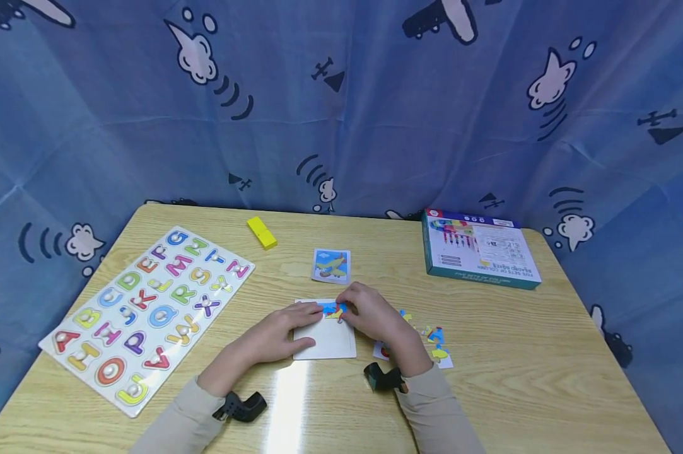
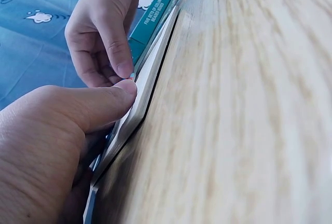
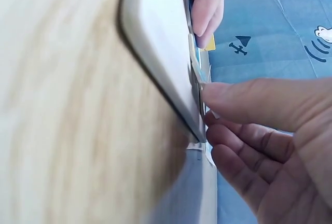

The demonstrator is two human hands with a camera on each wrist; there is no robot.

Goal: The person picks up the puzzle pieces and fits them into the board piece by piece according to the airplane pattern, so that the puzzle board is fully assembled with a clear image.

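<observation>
A white puzzle tray (image 1: 326, 343) lies on the table between both hands, with blue, red and yellow puzzle pieces (image 1: 328, 309) along its far edge. My left hand (image 1: 281, 331) rests on the tray's left side, fingers extended, fingertips touching the pieces. At the tray's upper right, my right hand (image 1: 375, 312) pinches a puzzle piece (image 3: 196, 64) between thumb and fingers; it stands tilted over the tray in the right wrist view. Loose puzzle pieces (image 1: 442, 355) lie right of the tray, partly hidden by the right forearm. An airplane picture card (image 1: 332, 266) lies beyond the tray.
To the left is a large alphabet peg board (image 1: 148, 315) with colourful letters. A yellow block (image 1: 262, 233) lies near the table's back edge. At the back right sits a flat green-edged box (image 1: 480, 249). A blue patterned curtain (image 1: 341, 107) hangs behind the table.
</observation>
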